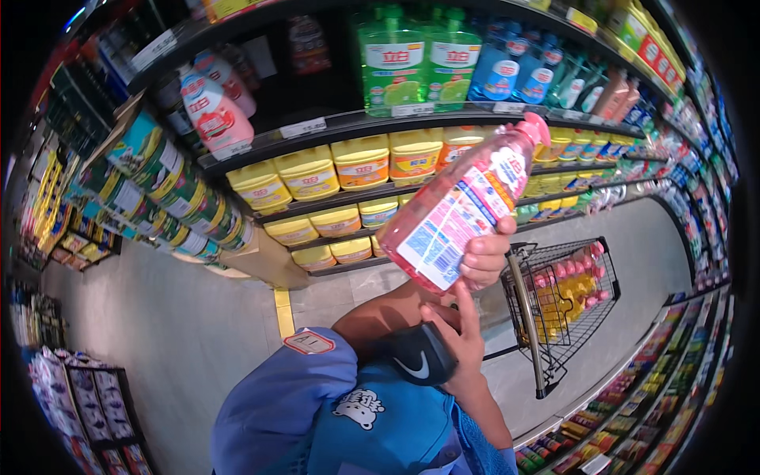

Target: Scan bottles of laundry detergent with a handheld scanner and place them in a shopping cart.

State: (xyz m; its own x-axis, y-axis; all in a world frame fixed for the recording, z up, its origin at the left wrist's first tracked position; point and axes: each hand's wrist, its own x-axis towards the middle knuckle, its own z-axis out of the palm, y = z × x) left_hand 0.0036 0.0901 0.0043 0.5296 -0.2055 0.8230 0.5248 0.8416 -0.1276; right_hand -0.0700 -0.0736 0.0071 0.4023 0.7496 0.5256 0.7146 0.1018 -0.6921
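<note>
My left hand (485,256) grips a pump bottle (454,211) of pink liquid by its lower right side. The bottle is tilted, its pink pump head up to the right and its printed back label facing me. My right hand (462,341) is just below the base, with one finger extended up toward the bottle's lower corner; contact is unclear. A black item with a Nike swoosh (418,356) lies between my left forearm and right hand. Whether it is worn or held is not clear.
Shelves ahead carry green bottles (392,71), blue bottles (502,74) and yellow jugs (362,163). A metal shopping cart (528,323) with yellow and pink-capped bottles stands right. Stacked green cans (178,184) rise left above a cardboard base (267,264). More shelving (617,409) curves along the lower right.
</note>
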